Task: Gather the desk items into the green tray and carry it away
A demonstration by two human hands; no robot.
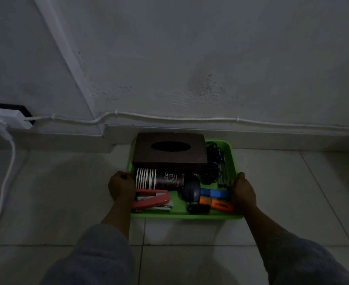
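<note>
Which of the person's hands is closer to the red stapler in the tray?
Left. The left hand grips the green tray rim right beside the red stapler, nearly touching it. The right hand holds the opposite rim, across the tray from the stapler.

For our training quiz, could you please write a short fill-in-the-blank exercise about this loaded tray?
1. The left hand and right hand each grip a side of the ____ tray.
2. The biggest thing in the tray is the brown ____ box, at its far end.
3. The red stapler lies in the tray's near ____ corner.
4. The orange marker lies just nearer the person than the ____ marker.

Missing words: green; tissue; left; blue
</note>
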